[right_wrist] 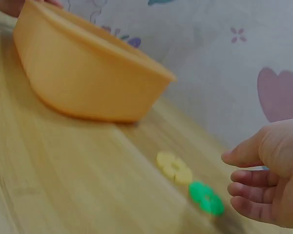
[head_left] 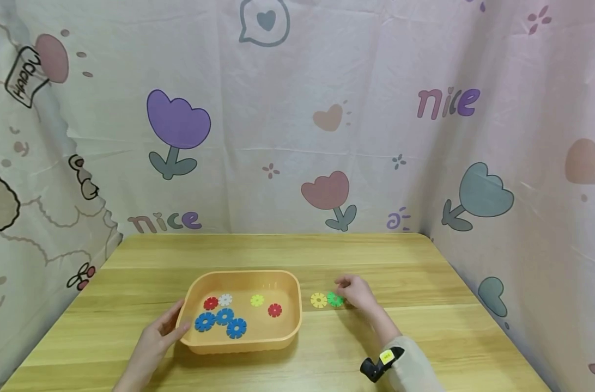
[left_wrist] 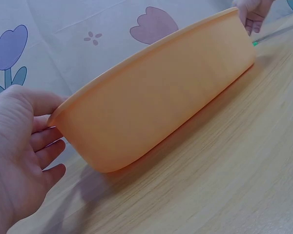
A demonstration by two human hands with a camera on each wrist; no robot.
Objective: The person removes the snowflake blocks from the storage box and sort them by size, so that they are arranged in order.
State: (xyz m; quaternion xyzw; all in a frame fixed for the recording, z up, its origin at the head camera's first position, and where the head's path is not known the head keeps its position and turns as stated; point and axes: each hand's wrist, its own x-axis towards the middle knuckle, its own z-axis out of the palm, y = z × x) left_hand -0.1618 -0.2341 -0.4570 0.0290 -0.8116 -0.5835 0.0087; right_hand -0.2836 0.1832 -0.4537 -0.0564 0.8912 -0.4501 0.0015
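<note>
A shallow orange plastic basin (head_left: 241, 347) stands on the table. Its left rim is gripped by my left hand (head_left: 156, 336), with the thumb and fingers on either side of the edge in the left wrist view. Inside lie three blue snowflake discs (head_left: 236, 328), two red discs (head_left: 275, 310), a white disc (head_left: 225, 300) and a yellow-green disc (head_left: 257, 300). To the right of the basin, a yellow disc (head_left: 319, 300) and a green disc (head_left: 334, 299) lie side by side. Beside the green disc hovers my right hand (right_wrist: 276, 178), fingers loosely bent and apart from the thumb, with nothing visibly held.
The wooden table (head_left: 425, 326) reaches back to a patterned curtain (head_left: 278, 109), which also hangs along both sides. A black wrist strap with a yellow label (head_left: 387, 357) sits at the right sleeve (head_left: 412, 365).
</note>
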